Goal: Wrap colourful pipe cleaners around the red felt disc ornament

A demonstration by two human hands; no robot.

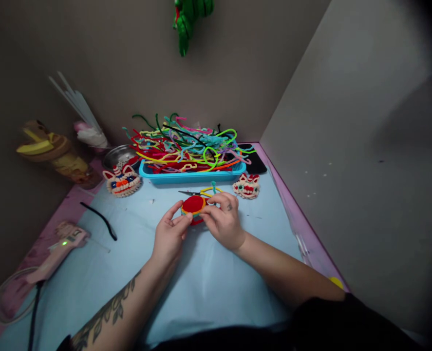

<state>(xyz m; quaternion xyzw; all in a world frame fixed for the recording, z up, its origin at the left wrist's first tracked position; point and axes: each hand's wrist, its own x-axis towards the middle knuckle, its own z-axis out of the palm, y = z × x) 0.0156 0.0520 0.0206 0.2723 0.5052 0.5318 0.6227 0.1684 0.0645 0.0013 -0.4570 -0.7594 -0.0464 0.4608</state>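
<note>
Between my hands is a round red pipe-cleaner piece [194,205] with a yellow-orange band and teal round its edge. My left hand [169,234] grips its left side, thumb at the front edge and fingers behind. At the right edge my right hand [223,219] pinches with thumb and fingertips. A teal pipe cleaner [213,186] runs there, its loose end standing up behind the right fingers. Some red shows just below the piece. Yellow-handled scissors [191,193] lie right behind it, their handles partly covered by my right hand.
A blue tray [194,178] heaped with colourful pipe cleaners stands at the back. Pipe-cleaner animal faces sit left [122,181] and right [246,186] of it. A pink glue gun [60,251], lit green, and a black pipe cleaner [101,220] lie left. Walls close in the back and right.
</note>
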